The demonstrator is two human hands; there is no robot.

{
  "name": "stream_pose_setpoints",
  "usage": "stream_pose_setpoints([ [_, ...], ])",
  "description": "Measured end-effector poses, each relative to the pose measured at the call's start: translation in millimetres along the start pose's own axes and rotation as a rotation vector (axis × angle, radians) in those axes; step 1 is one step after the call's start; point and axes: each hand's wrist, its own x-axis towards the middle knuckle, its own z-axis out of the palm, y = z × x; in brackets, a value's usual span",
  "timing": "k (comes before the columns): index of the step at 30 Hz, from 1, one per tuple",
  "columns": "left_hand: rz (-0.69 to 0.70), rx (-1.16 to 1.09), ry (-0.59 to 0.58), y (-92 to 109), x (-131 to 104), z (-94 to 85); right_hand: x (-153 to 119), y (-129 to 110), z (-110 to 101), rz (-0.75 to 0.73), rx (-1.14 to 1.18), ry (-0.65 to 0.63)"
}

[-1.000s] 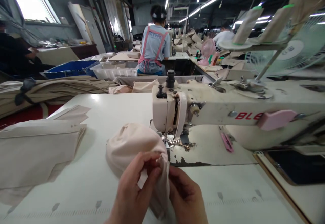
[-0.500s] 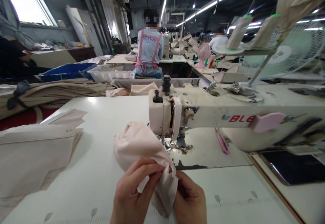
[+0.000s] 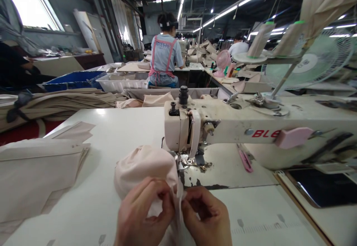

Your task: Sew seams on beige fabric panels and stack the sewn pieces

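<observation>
A pale pink fabric piece point(image 3: 147, 164) lies bunched on the white table, left of and in front of the sewing machine's presser foot point(image 3: 190, 162). My left hand point(image 3: 145, 210) pinches its near edge between thumb and fingers. Just to the right, my right hand point(image 3: 206, 214) pinches the same edge, fingertips close to the left ones. Between the two hands the fabric edge runs down toward the front of the table. The machine head point(image 3: 178, 127) stands behind the fabric; both hands are in front of the foot.
Stacked beige fabric pieces point(image 3: 36, 175) lie at the left. Pink snips point(image 3: 245, 159) rest on the machine bed, and a phone point(image 3: 320, 186) lies at the right. Thread cones point(image 3: 260, 39) stand above the machine. A person in a pink apron point(image 3: 164, 56) sits beyond.
The fabric has shifted left and slightly down, its edge now upright between my hands. Both hands have turned, with their pinching fingertips facing each other. The seated person's right arm shows more.
</observation>
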Motion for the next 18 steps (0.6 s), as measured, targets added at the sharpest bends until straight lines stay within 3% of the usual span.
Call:
stream_pose_setpoints([
  [2, -0.069, 0.030, 0.114, 1, -4, 3.6, -2, 0, 3, -0.022, 0.015, 0.069],
  [7, -0.406, -0.147, 0.205, 13, -3, 10.1, -4, -20, 28, -0.150, 0.110, 0.208],
  [8, -0.396, -0.127, 0.229, 12, -1, 5.8, -4, -24, 33, -0.165, 0.116, 0.208],
  [10, -0.221, 0.004, 0.251, 5, 2, -9.5, -3, -28, 37, -0.285, 0.043, 0.206],
  [13, -0.048, 0.091, 0.207, -14, -2, -35.4, -3, -24, 36, -0.493, -0.143, 0.240],
  [16, -0.067, -0.106, 0.215, -31, -23, -43.1, -4, -26, 35, -0.437, -0.151, 0.248],
  [18, 0.025, -0.032, 0.219, -39, -42, -38.5, -5, -36, 39, -0.309, -0.070, 0.194],
])
